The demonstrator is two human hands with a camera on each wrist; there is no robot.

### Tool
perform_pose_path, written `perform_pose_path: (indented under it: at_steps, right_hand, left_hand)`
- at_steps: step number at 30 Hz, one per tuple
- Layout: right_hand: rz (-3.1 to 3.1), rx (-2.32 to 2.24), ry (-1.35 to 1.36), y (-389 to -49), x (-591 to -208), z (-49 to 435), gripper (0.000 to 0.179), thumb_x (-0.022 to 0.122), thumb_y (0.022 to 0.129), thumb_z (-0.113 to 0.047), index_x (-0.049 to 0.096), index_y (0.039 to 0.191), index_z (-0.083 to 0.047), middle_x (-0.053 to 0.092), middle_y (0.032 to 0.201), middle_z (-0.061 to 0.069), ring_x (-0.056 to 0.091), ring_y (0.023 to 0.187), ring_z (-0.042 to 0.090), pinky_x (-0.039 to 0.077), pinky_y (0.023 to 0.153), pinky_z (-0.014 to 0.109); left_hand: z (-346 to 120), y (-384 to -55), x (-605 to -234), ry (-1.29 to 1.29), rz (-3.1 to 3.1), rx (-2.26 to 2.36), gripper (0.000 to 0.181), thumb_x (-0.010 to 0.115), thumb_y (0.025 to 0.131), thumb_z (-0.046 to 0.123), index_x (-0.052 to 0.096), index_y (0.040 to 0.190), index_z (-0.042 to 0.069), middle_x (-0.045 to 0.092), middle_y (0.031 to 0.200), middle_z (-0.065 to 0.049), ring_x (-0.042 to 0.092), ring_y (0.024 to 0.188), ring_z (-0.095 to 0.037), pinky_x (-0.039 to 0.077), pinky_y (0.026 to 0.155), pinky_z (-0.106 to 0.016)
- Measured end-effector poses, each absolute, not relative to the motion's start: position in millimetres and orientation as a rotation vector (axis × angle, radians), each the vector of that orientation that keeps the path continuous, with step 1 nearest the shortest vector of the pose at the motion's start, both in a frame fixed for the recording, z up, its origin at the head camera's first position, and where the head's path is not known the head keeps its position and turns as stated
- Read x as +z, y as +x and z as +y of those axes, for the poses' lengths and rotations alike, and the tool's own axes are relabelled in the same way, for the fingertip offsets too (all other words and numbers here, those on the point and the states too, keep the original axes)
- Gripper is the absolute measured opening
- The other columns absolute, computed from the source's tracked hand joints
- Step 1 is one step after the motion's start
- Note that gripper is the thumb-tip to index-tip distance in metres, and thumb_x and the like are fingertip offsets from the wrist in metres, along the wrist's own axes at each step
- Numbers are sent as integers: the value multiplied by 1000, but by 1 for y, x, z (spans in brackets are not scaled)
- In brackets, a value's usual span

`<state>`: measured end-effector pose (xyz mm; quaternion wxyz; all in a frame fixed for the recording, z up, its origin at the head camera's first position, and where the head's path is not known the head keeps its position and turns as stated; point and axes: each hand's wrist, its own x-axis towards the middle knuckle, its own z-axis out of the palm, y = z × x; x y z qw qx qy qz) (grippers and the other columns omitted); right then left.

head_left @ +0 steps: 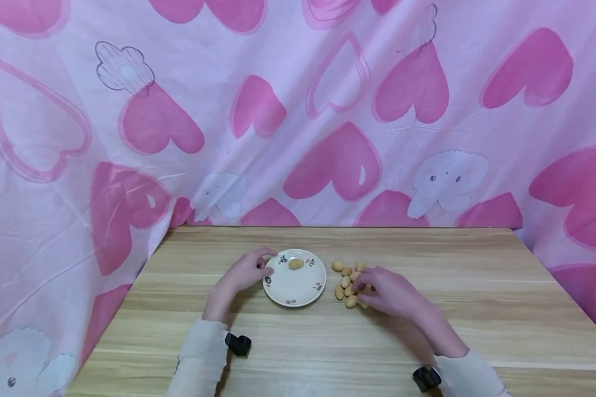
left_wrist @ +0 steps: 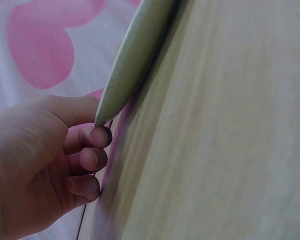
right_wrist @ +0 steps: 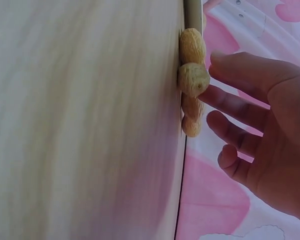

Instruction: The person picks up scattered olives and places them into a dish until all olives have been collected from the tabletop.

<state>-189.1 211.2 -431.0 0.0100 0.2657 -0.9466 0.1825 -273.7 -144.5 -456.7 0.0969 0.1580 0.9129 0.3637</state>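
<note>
A small white plate (head_left: 294,289) with printed marks around its rim lies on the table, and one peanut in its shell (head_left: 296,264) sits in its far part. My left hand (head_left: 243,270) holds the plate's left edge. In the left wrist view the thumb and curled fingers of that hand (left_wrist: 35,160) pinch the plate's rim (left_wrist: 130,60). Right of the plate lies a loose pile of peanuts (head_left: 345,282). My right hand (head_left: 389,292) hovers at the pile's right side, hiding part of it. Its fingers are spread beside a peanut (right_wrist: 194,80) in the right wrist view; firm contact cannot be made out.
The wooden table (head_left: 298,353) carries the plate and peanuts. A pink and white cloth (head_left: 338,154) with hearts hangs behind it and along the sides. Black wrist cameras sit at the left cuff (head_left: 203,347) and the right cuff (head_left: 469,375).
</note>
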Motion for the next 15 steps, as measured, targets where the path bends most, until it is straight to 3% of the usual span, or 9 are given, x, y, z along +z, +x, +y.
perform_pose_path:
  at_steps: [6, 15]
  right_hand:
    - [-3035, 601, 819, -186, -430, 214, 21, 81, 81, -27, 74, 101, -23, 63, 96, -11, 54, 80, 7, 46, 70, 26]
    - [-3102, 650, 792, -186, -428, 214, 22, 83, 78, -17, 73, 97, -22, 54, 85, -10, 49, 74, 7, 41, 65, 23]
  left_hand:
    - [-145, -274, -456, 477, 2701, 1076, 46, 71, 91, 18, 59, 135, 17, 53, 69, 0, 45, 61, -13, 37, 57, -27]
    - [-144, -275, -457, 475, 2702, 1081, 45, 71, 90, 17, 60, 134, 18, 53, 69, 0, 46, 62, -13, 37, 58, -27]
